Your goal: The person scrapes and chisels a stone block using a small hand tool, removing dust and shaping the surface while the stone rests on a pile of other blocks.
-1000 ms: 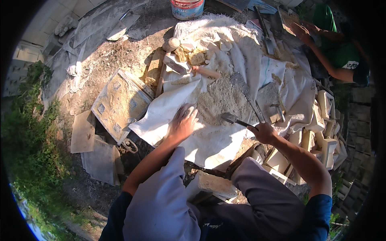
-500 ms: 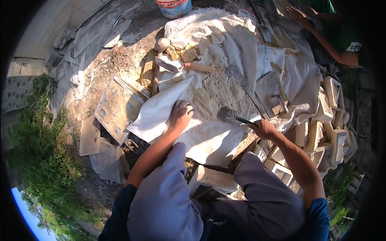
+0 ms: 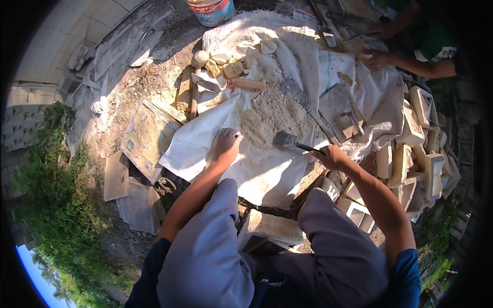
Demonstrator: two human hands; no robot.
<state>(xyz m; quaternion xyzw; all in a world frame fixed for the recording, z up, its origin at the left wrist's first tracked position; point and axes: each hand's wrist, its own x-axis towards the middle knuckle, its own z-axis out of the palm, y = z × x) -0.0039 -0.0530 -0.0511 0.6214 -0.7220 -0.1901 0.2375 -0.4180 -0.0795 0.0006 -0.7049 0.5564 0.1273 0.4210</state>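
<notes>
A white woven sack sheet (image 3: pixel 275 179) lies spread in front of me, bearing a heap of pale powder (image 3: pixel 277 115). My left hand (image 3: pixel 227 146) is closed with curled fingers on the sheet, left of the heap; it appears to grip a fold. My right hand (image 3: pixel 334 157) is wrapped round the dark green handle of a small trowel-like tool (image 3: pixel 285 140). That tool's squarish metal blade rests at the heap's near edge. Just beyond lie a long-handled shovel (image 3: pixel 322 123) and a grey float-like plate (image 3: pixel 336 102) with a handle.
A round-headed mallet (image 3: pixel 201 56), a wooden-handled trowel (image 3: pixel 246 84) and yellowish stones (image 3: pixel 233 70) lie beyond my left hand. A square mould (image 3: pixel 149 136) sits at left. Pale cast blocks (image 3: pixel 408 167) pile up at right. A bucket (image 3: pixel 211 13) and a co-worker's hands (image 3: pixel 379 59) are farther off.
My view has shifted slightly. My right hand and the tool stay almost in place at the heap. The co-worker's arms have moved lower, and their hand now reaches over the sheet's far right edge.
</notes>
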